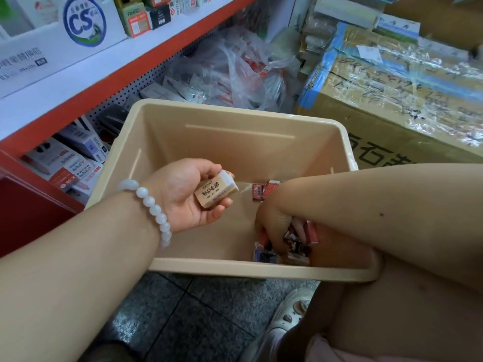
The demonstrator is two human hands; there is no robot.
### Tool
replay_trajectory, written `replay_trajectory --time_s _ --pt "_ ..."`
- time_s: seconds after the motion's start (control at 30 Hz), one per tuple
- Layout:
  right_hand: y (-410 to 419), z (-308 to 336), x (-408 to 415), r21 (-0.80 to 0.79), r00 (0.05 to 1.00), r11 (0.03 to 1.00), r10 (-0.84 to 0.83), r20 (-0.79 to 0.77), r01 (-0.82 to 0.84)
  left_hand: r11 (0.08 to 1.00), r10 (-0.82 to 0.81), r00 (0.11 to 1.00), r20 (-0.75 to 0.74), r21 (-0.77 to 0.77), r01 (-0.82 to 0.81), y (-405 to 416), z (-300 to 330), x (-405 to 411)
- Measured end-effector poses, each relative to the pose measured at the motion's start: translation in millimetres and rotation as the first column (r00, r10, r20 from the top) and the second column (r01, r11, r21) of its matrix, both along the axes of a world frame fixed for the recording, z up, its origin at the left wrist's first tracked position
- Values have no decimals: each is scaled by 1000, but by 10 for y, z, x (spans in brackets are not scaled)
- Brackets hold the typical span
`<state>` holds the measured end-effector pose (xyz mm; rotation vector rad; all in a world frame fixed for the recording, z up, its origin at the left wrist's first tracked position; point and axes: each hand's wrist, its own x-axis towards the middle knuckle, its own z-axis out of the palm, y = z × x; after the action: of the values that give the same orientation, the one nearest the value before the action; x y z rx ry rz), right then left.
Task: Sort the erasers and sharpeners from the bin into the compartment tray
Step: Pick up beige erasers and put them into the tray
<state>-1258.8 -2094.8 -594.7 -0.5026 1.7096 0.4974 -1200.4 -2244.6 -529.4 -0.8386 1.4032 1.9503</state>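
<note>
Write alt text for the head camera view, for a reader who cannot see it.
A person's left hand holds a tan-sleeved eraser above a beige bin, while the right hand digs among small packets at the bottom. Stationery shelves stand behind.

Bin [261, 270] is seen over a grey speckled tile floor [183, 309]; whether it rests on the floor cannot be told. A white shoe [285, 317] is planted on the floor below the right hand [274, 226]. A taped carton [392, 100] is stood beyond the right arm, just beside the bin's far right corner. A red-edged shelf [104, 82] runs above the left hand [183, 194]; pen boxes [70, 163] are stacked under it left of that hand, and plastic bags [235, 69] are piled beyond the bin.
</note>
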Motion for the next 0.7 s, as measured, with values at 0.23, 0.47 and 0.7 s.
replay_trajectory --time_s 0.23,0.47,0.7 --pt "-55 59 48 -90 977 976 -190 93 198 1000 -17 1000 -5 2 17 14 -2 1" --pt "-62 -3 24 -94 959 959 -253 128 266 1000 -30 1000 4 3 30 16 -14 -5" --pt "-64 -97 38 -52 899 913 -386 206 404 999 -39 999 7 -11 39 28 -7 6"
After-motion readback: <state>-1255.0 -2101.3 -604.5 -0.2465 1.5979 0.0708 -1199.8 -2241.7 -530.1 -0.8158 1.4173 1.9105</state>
